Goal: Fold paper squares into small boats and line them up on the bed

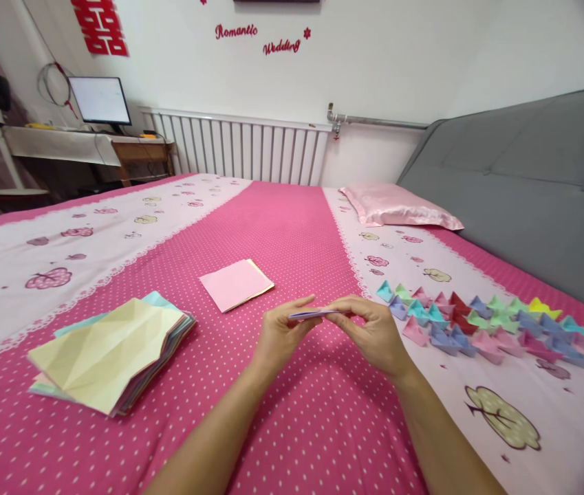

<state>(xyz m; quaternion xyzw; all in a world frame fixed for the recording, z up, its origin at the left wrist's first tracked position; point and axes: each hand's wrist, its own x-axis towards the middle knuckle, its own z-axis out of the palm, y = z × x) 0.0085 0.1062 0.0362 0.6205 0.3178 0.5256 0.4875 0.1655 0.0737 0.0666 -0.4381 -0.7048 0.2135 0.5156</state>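
My left hand (pixel 282 335) and my right hand (pixel 371 331) meet over the pink dotted bedspread (pixel 292 426). Both pinch a thin, flat, folded lilac paper (pixel 313 315) between thumbs and fingers, held edge-on and level. To the left lies a stack of creased coloured paper sheets (pixel 111 350) with a pale yellow sheet on top. A small pile of pink square paper (pixel 236 283) lies just beyond my hands. At the right, several folded paper boats (pixel 477 323) in pink, blue, green, red and yellow stand in rows.
A pink satin pillow (pixel 399 206) lies at the far right by the grey padded headboard (pixel 534 179). A white radiator (pixel 240 146) runs along the wall. A desk with a monitor (pixel 100 100) stands at the back left.
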